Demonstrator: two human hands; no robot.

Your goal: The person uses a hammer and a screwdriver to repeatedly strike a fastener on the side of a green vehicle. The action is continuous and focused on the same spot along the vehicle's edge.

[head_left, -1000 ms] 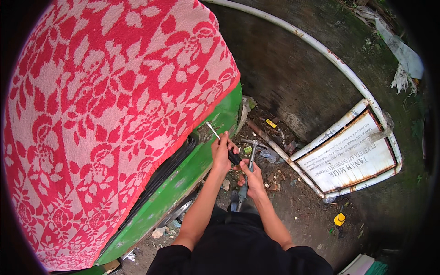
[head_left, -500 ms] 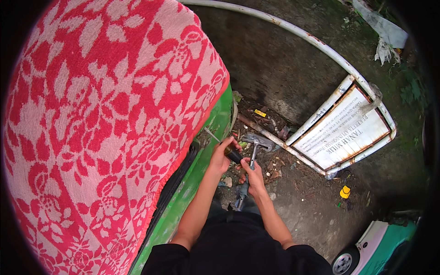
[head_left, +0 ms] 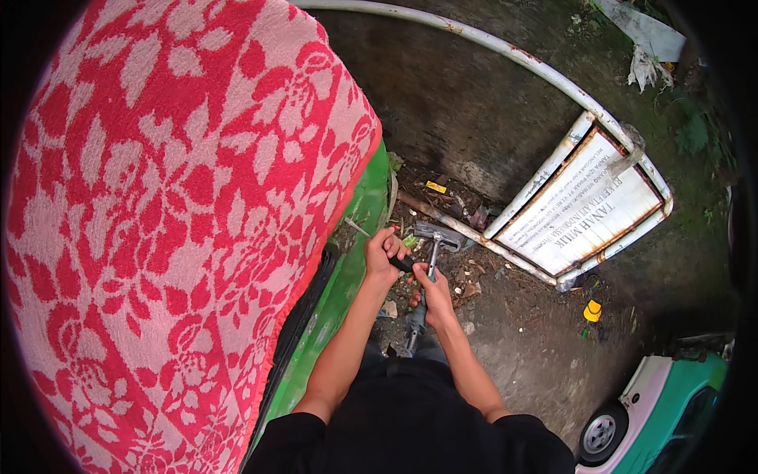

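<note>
My left hand [head_left: 381, 257] is closed round the black handle of a screwdriver [head_left: 401, 264]. Its thin metal shaft points up and left, and the tip lies over the green painted panel [head_left: 363, 199]; whether it touches, I cannot tell. In my right hand [head_left: 434, 294] is a hammer [head_left: 439, 235], gripped by its handle with the metal head pointing away from me. The right thumb and fingers meet the butt of the screwdriver handle. Part of the hammer handle is hidden by the right hand.
A red and pink floral cloth [head_left: 181, 221] covers the left side above the green panel. White rusty tubing [head_left: 505, 49] curves round to a framed white sign [head_left: 580, 201]. Litter and a yellow scrap [head_left: 592, 311] dot the ground. A green and white car [head_left: 659, 415] stands lower right.
My left fingers have curled more fully round the screwdriver handle. The right hand still holds the hammer beside it. The surroundings have shifted slightly left in view.
</note>
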